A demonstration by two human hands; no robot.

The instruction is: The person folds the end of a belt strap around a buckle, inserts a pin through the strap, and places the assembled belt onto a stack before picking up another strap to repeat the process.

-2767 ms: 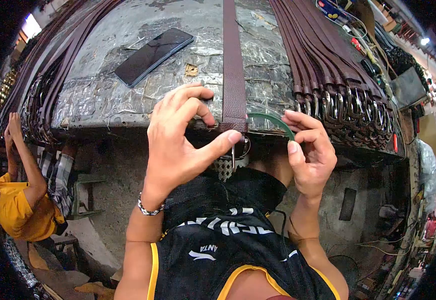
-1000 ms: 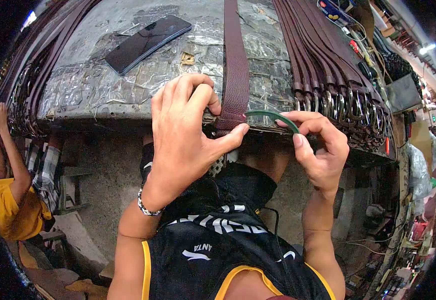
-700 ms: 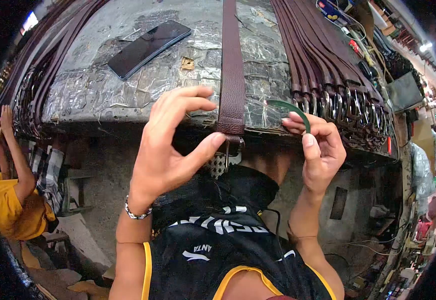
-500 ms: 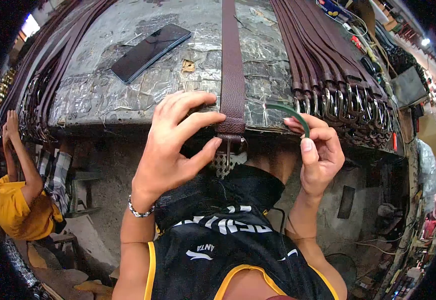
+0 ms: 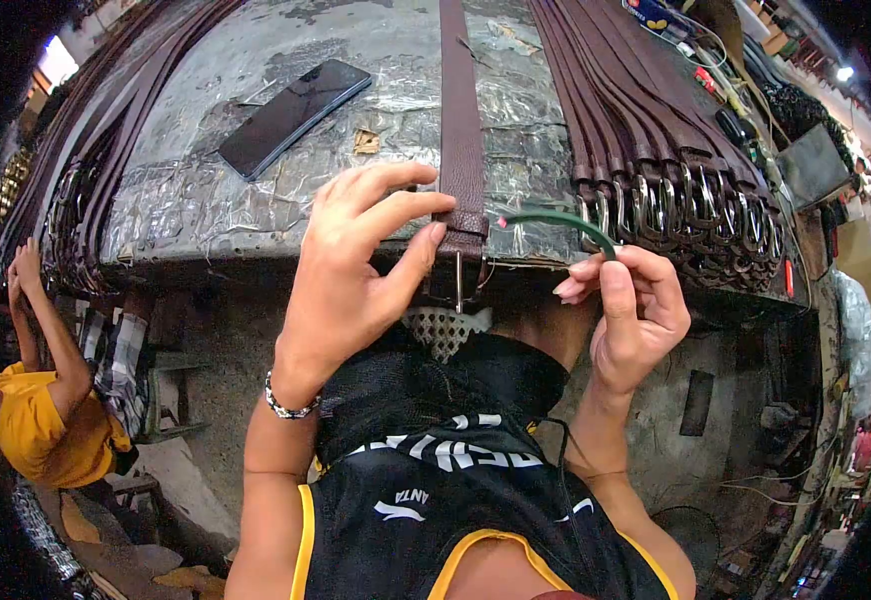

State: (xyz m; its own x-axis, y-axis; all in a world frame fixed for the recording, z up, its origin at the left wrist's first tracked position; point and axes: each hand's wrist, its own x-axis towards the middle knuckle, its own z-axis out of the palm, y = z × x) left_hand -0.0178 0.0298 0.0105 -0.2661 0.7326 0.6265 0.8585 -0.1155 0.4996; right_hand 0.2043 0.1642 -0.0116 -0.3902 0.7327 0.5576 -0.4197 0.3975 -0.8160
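A dark brown leather belt (image 5: 464,130) lies lengthwise over the table, its buckle end hanging at the near edge. The buckle's metal prong (image 5: 460,280) points down toward my lap. My left hand (image 5: 356,250) grips the belt's left edge near the keeper loop, thumb and index fingertip close together there. Between the thumb and fingers of my right hand (image 5: 636,310) is a thin, curved green strip (image 5: 561,217). Its free end, with a small pinkish tip (image 5: 502,221), points left and sits just right of the belt, apart from it.
A phone (image 5: 296,118) lies on the tape-covered table (image 5: 376,215). Several buckled belts (image 5: 646,120) hang over the right side, and more belts (image 5: 106,190) over the left. At far left a person in a yellow shirt (image 5: 46,420) has both hands raised by the table.
My left thumb has moved up to the belt's edge, near the index finger. The green strip's tip has shifted left, closer to the belt.
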